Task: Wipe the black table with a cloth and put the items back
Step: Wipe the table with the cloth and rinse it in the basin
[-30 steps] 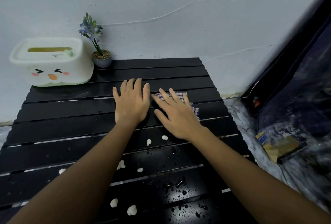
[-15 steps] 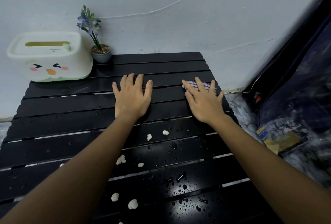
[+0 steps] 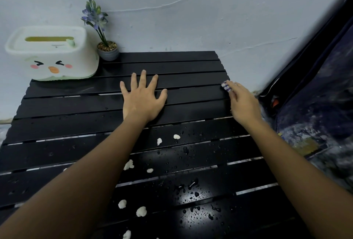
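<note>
The black slatted table [image 3: 76, 128] fills the view, wet with water drops and dotted with several white crumbs [image 3: 141, 211] on its near half. My left hand [image 3: 142, 98] lies flat, fingers spread, on the slats near the middle. My right hand [image 3: 243, 103] presses a blue-and-white checked cloth [image 3: 225, 85] at the table's right edge; only a corner of the cloth shows past my fingertips. A white tissue box with a cartoon face [image 3: 51, 53] and a small potted purple flower [image 3: 107, 49] stand at the far left by the wall.
A pale wall runs right behind the table. To the right, beyond the table edge, lies a dark cluttered floor area with a dark bag or fabric [image 3: 324, 95] and a marbled floor [image 3: 267, 112].
My right hand has slid the cloth from the table's middle to its right edge. My left hand has stayed flat in nearly the same spot, its fingers spread wider.
</note>
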